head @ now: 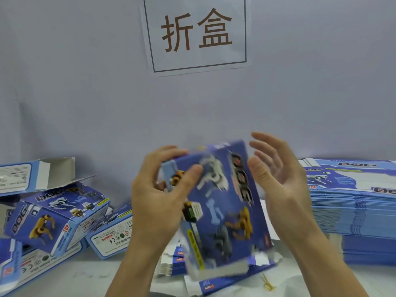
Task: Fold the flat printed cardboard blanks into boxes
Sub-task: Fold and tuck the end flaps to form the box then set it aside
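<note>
A pale grey wall (85,93) fills the upper view, with a white paper sign (196,33) bearing two large brown characters. Below it runs a white table (90,275). On the right sits a tall stack of flat blanks (353,211), blue and white with "DOG" printing. On the left lies a heap of folded boxes (55,213), some with end flaps open. A smaller pile of blanks (171,260) lies on the table below the hands, and a yellow rubber band (267,284) lies near it.

The blank in hand (218,211) is held above the table at centre, blurred, upright and slightly tilted, apparently partly opened into a sleeve. The left hand (162,194) grips its upper left edge, thumb on the printed face and fingers curled behind. The right hand (278,179) is just beside the right edge, fingers spread and relaxed, holding nothing; whether its palm touches the card I cannot tell.

The step in hand looks like squaring the sleeve. Next, the right hand likely needs to catch the far edge and push it square, then tuck the end flaps.
</note>
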Motion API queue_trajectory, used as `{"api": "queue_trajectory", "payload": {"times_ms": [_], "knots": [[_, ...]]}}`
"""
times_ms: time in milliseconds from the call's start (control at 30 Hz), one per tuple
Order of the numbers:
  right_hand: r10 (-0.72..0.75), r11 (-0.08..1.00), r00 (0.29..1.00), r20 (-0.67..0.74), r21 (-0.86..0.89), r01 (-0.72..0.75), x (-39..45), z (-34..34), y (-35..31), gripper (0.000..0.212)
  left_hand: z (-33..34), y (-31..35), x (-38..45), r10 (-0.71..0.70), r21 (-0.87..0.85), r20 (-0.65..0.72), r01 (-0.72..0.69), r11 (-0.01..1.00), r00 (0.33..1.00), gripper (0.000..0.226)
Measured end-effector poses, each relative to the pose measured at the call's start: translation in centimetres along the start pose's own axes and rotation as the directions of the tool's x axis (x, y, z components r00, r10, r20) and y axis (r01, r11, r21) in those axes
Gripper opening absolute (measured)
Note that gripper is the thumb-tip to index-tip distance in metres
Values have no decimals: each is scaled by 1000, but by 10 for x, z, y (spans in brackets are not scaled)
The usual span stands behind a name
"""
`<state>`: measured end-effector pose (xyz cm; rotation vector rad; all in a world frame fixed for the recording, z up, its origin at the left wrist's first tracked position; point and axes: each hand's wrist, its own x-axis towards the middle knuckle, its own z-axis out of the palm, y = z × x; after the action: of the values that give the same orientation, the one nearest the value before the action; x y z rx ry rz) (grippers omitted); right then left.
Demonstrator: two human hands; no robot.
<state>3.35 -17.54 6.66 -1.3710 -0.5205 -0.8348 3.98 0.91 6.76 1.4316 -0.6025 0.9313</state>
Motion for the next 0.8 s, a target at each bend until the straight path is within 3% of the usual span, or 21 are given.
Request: {"api": "queue_trajectory", "payload": {"times_ms": [67,133,200,233,267,300,333,367,400,433,467,500,567,633,733,800], "knots": [[-84,988,990,-115,-139,68,2,2,0,18,-4,-9,4,-10,-15,-274,7,1000,962,27],[-140,964,981,-132,-246,104,3,4,0,9,-12,-19,6,-173,-181,-495,93,979,852,35],[-175,928,980,-94,-347,133,1,8,-1,14,-18,-31,6,-355,-312,-593,200,929,723,47],[-127,920,990,-58,-380,95,0,9,-3,18,-20,-38,5,-414,-346,-616,242,907,670,50],[11,914,1000,7,-405,-7,-1,10,-5,24,-21,-43,4,-455,-375,-634,267,888,625,46],[236,881,966,107,-444,-165,-2,12,-7,32,-20,-46,4,-491,-405,-649,282,870,581,38],[504,789,839,207,-505,-349,-3,12,-8,40,-17,-48,3,-516,-427,-660,292,856,547,33],[713,661,647,271,-567,-491,-4,12,-10,49,-14,-48,2,-536,-445,-659,301,843,527,32],[817,562,492,301,-606,-563,-6,12,-10,60,-10,-47,1,-555,-465,-647,306,831,523,32],[857,510,416,305,-619,-597,-7,11,-8,74,-5,-46,-1,-577,-489,-626,312,814,524,32],[857,512,415,305,-592,-622,-7,11,-4,89,0,-45,-3,-607,-514,-598,331,792,523,34],[827,560,473,304,-525,-641,-7,12,-1,99,5,-44,-5,-641,-534,-562,363,763,522,39],[691,723,673,263,-252,-644,-8,16,4,105,14,-42,-8,-708,-566,-451,439,697,543,49],[560,819,823,95,87,-567,-6,15,12,111,19,-39,-11,-767,-625,-247,507,593,593,66],[512,826,849,-131,346,-445,-4,12,20,124,24,-36,-17,-792,-557,112,698,450,600,76],[508,821,837,-201,405,-401,-3,4,24,118,23,-38,-22,-786,-352,250,809,470,566,89]]}}
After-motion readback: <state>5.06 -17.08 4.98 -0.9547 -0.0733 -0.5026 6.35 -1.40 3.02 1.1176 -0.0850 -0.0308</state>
